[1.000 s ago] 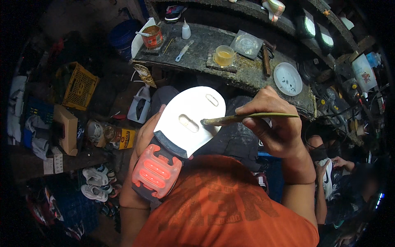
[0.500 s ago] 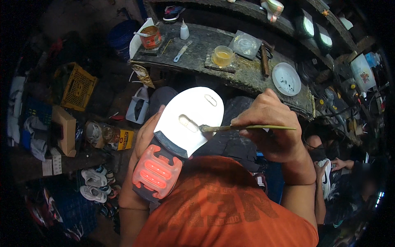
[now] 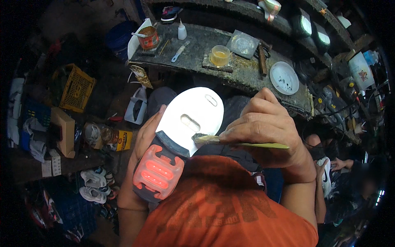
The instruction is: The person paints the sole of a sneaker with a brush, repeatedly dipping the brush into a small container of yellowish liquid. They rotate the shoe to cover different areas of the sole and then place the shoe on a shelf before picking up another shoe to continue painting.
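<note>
A shoe sole [image 3: 173, 111] with a white upper part, two oval recesses, a dark band and a red translucent lower piece [image 3: 158, 173] lies face up in my left hand [image 3: 144, 138]. That hand grips it from behind along the left side, mostly hidden under it. My right hand [image 3: 263, 127] is closed on a thin brush [image 3: 267, 145] with a yellow-green handle. The brush's bristles touch the white surface just below the middle recess, close to the dark band.
Ahead, a worn bench [image 3: 193, 61] holds a red can [image 3: 149, 41], a small bottle, a cup [image 3: 220, 55], a hammer and a round dish [image 3: 284, 77]. A yellow crate [image 3: 76, 88] and several shoes [image 3: 92, 179] are at left. Another person's hands [image 3: 337, 164] hold a shoe at lower right.
The brush tip has moved down and left across the white surface, toward the dark band. My right hand has shifted down and left with it. The sole has barely moved.
</note>
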A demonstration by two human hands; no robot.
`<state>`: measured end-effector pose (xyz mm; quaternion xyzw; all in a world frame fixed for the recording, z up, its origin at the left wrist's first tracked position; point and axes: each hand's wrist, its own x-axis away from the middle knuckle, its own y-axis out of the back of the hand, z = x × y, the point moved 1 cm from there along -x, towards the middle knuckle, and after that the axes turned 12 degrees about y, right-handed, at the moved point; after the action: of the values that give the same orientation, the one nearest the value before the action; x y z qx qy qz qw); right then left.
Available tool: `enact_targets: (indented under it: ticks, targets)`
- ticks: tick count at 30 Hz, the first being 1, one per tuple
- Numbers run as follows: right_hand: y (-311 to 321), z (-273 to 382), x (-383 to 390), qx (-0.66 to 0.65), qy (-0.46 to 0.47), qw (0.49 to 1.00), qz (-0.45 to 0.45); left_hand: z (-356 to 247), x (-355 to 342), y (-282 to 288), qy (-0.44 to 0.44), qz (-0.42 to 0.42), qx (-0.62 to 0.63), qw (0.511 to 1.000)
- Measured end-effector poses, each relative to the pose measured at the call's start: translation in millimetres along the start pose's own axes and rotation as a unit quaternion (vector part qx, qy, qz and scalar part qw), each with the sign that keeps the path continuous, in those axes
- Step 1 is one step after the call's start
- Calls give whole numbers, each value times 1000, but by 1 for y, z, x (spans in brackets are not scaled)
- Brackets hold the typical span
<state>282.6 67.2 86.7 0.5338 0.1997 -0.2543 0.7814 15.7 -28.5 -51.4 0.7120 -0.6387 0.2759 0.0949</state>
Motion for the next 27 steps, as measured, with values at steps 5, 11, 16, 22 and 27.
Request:
enact_targets:
  ticks: [5,11,16,22,27]
  targets:
    - [6,-6,2,41,-1,999,-7,-10,12,-8,-91,33,-114,989]
    - [7,2,8,12,7,1000,22,-36,31,-34,23,40,-9,999]
    - [14,3,13,34,-12,999,-27,-44,32,-47,82,4,94,992]
    - [9,-4,29,-2,15,996,-86,-37,23,-45,110,9,77,991]
    - [4,-12,48,-23,-57,993,-96,-10,4,-26,182,119,182,959]
